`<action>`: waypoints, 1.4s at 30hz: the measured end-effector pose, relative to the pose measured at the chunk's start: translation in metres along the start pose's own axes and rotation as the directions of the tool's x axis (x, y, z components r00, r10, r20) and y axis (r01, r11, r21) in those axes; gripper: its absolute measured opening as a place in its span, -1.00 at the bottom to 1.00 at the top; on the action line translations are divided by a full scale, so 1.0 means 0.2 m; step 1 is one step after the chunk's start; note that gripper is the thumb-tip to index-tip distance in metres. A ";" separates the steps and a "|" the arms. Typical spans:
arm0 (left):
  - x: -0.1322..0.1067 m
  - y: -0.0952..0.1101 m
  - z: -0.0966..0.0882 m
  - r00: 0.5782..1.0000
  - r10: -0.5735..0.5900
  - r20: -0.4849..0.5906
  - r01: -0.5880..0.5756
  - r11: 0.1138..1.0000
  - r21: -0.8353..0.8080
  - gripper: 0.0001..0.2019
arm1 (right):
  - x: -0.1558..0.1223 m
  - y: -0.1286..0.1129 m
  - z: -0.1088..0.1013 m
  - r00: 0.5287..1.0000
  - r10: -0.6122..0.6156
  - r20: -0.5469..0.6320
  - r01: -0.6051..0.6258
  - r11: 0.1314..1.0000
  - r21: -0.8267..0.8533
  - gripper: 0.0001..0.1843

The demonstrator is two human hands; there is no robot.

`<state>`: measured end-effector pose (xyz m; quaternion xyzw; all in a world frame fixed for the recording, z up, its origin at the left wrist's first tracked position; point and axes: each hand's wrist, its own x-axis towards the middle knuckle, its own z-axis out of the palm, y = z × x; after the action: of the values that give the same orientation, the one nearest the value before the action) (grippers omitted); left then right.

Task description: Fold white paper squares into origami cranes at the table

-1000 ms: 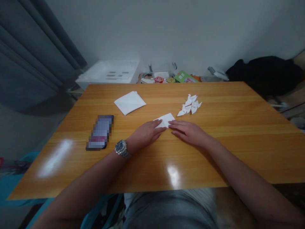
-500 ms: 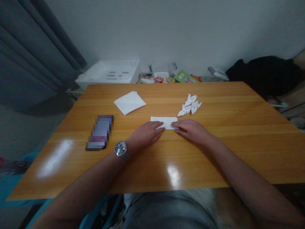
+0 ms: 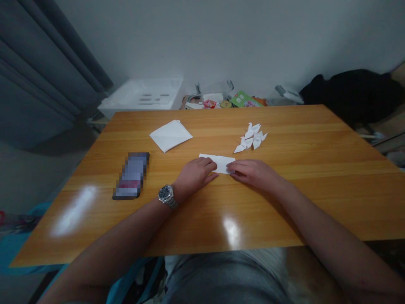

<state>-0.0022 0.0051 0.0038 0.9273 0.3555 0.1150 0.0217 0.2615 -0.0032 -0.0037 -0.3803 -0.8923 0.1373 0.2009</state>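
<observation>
Looks like a fold step: seemingly lining up or creasing the strip (image 3: 222,164). Find it, white and narrow, lying on the table (image 3: 196,230) between both hands, a bit skewed to the far edge.

Have the left hand (image 3: 198,172) over the strip's left part: see fingers bunched narrow and bent, touching the top face, with thumb out by the near edge. Can't tell pinching from pressing. See a watch (image 3: 166,193) on that wrist.

Have the right hand (image 3: 253,172) on the strip's right end: see fingers close together, tips on the top face, thumb low by the near corner, partly hidden. Can't tell there either whether pinching or only pressing.

Can't make out crease lines or number of layers at this size.

For the next move, judge the need as: match the long edges, pin one end, press evenly along the fold, avoid dragging it askew.

Around it: see paper birds (image 3: 253,137) bunched just beyond the strip, off to the right. See sheets (image 3: 171,136) lying flat beyond the left hand, apart from the strip. See a phone (image 3: 132,175) farther left, pixelated, unreadable.
</observation>
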 end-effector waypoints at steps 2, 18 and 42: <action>0.00 0.01 -0.01 1.000 -0.015 0.005 0.015 1.000 0.023 -0.76 | 0.00 -0.02 0.00 1.000 -0.012 0.018 0.013 1.000 -0.027 -0.80; 0.00 0.03 -0.01 0.999 -0.013 0.034 0.009 0.994 0.108 -0.74 | 0.01 -0.04 -0.01 0.994 -0.109 0.012 0.109 0.985 -0.136 -0.81; 0.00 0.03 0.02 1.000 -0.017 -0.008 0.017 0.995 0.094 -0.74 | 0.03 -0.01 0.01 0.999 -0.012 -0.049 0.012 1.000 0.000 -0.80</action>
<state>0.0034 0.0006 0.0008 0.9239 0.3684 0.1014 -0.0222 0.2552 0.0004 -0.0034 -0.3780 -0.8894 0.1270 0.2234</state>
